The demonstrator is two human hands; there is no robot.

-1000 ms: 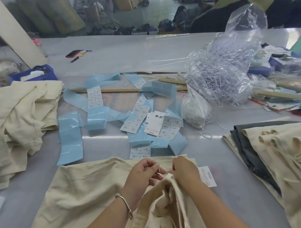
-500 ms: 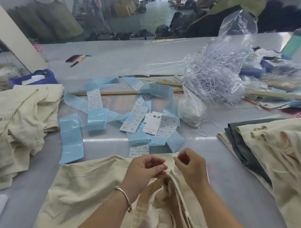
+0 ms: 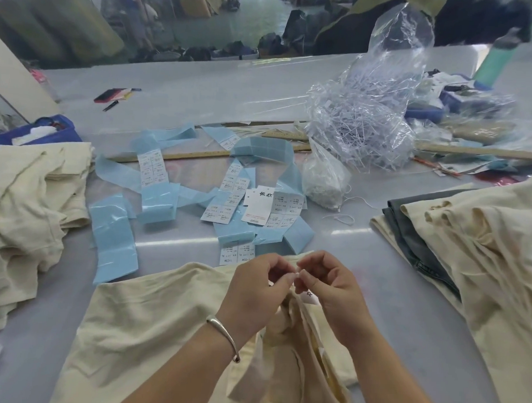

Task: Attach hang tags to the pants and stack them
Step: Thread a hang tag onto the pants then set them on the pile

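Cream pants [image 3: 140,323] lie on the grey table in front of me, their waistband bunched up under my hands. My left hand [image 3: 255,288] and my right hand [image 3: 328,285] meet fingertip to fingertip above the waistband, both pinching a thin white tag string that is barely visible. A white hang tag [image 3: 309,297] peeks out under my right hand's fingers. More hang tags [image 3: 258,208] and printed stickers on blue backing strips [image 3: 112,241] lie scattered beyond my hands.
A stack of cream pants [image 3: 479,263] over a grey pair [image 3: 414,233] sits at right; a heap of cream pants [image 3: 23,211] at left. A clear bag of plastic fasteners [image 3: 364,126], a small bag of strings [image 3: 323,179], wooden rulers [image 3: 182,155] and a blue bin [image 3: 41,131] lie further back.
My hands have risen slightly off the waistband and drawn together until the fingertips touch. The hang tag that lay flat to the right a second ago now sits under my right hand.
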